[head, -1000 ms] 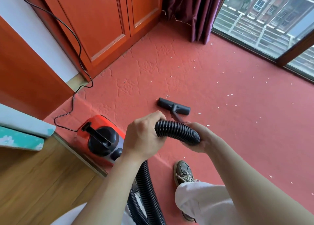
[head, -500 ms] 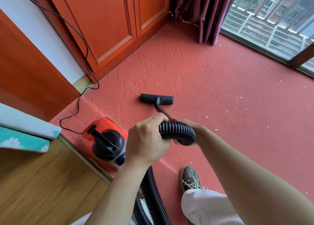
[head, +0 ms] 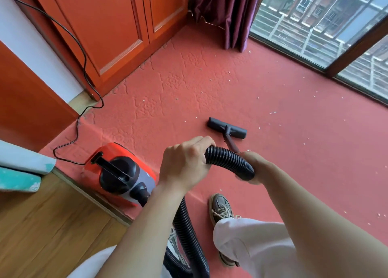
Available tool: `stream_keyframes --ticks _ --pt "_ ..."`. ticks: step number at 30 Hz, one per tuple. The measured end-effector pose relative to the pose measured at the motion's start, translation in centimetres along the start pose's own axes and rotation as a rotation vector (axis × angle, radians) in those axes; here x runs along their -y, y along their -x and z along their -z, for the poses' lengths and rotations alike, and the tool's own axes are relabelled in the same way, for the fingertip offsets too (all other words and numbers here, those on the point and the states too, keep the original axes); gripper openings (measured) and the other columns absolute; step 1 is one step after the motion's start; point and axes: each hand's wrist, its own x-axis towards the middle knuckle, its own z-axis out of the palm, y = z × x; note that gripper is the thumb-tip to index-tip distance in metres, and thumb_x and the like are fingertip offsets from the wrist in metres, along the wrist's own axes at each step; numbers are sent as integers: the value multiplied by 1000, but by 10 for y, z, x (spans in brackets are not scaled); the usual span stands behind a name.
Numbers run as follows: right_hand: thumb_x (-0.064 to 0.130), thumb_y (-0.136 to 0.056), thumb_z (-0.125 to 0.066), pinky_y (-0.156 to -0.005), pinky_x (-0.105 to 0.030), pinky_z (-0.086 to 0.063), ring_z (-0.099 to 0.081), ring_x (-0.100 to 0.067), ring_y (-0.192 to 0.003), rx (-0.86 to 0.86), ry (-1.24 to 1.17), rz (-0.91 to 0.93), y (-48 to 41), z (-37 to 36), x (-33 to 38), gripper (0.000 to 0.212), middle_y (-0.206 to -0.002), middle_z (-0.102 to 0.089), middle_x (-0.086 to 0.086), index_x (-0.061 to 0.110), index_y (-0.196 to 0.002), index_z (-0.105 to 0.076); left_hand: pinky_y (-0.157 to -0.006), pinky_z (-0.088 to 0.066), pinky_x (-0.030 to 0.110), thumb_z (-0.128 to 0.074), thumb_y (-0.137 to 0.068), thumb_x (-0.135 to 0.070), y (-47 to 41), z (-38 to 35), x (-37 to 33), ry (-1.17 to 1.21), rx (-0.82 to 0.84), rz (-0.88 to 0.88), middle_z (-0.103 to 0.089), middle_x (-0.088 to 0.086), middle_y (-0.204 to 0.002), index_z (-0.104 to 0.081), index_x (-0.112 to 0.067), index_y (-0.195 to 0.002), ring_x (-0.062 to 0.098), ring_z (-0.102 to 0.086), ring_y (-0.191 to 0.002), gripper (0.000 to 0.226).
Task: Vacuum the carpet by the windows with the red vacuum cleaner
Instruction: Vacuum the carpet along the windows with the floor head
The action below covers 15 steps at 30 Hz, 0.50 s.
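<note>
The red vacuum cleaner (head: 120, 173) sits at the near left edge of the red carpet (head: 304, 151). Its black ribbed hose (head: 227, 161) arcs up from below between both hands. My left hand (head: 184, 164) grips the hose from above. My right hand (head: 255, 164) holds the hose end where the thin wand begins. The wand runs down to the dark floor nozzle (head: 226, 128), which lies flat on the carpet just ahead of my hands. Small white crumbs are scattered over the carpet, mostly to the right toward the windows (head: 327, 23).
Orange wooden cabinet doors (head: 117, 29) line the far left. A purple curtain (head: 226, 13) hangs in the corner. The black power cord (head: 84, 67) trails across the carpet's left edge. My right shoe (head: 220, 208) is on the carpet; wood floor (head: 42, 225) lies lower left.
The nozzle swept left and away half a second ago, then came back right and nearer. Both hands kept their hold on the hose.
</note>
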Motion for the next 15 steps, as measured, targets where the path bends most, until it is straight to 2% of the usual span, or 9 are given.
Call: stream_keyframes --ticks 3,7,10,13,15 --pt "-2 -88 -48 -47 -25 -48 -57 -21 -50 -23 -50 19 5 11 -11 10 -65 -53 -12 6 -85 -53 -55 -38 30 -66 -78 -22 -6 -4 4 7 74 192 -65 -7 -80 -59 -28 -90 29 -63 -73 16" --pt "-2 -85 -49 -44 -24 -41 -51 -17 -39 15 -55 5 8 -1 -25 20 -53 -49 -8 10 -69 -49 -57 -40 32 -60 -80 -16 -9 -8 8 12 87 376 -56 -2 -66 -59 -23 -89 37 -61 -71 11" --pt "-5 -85 -44 -39 -21 -40 -47 -15 -38 90 -90 -11 10 -14 -23 30 -46 -45 -6 11 -60 -46 -56 -36 32 -58 -79 -17 -14 -5 5 25 -15 381 -51 -4 -61 -56 -22 -84 37 -59 -68 7" --pt "-2 -87 -42 -41 -19 -41 -45 -13 -43 217 -126 -34 4 -25 -15 26 -60 -40 -6 13 -66 -45 -54 -35 32 -58 -77 -20 -18 -2 3 43 -112 338 -48 -6 -57 -53 -22 -78 38 -57 -64 6" --pt "1 -88 -44 -40 -20 -42 -45 -14 -46 228 -157 -66 -3 -34 -5 24 -63 -40 -5 14 -68 -47 -53 -35 32 -59 -76 -20 -19 -2 1 41 -172 309 -46 -7 -56 -52 -23 -76 39 -58 -63 7"
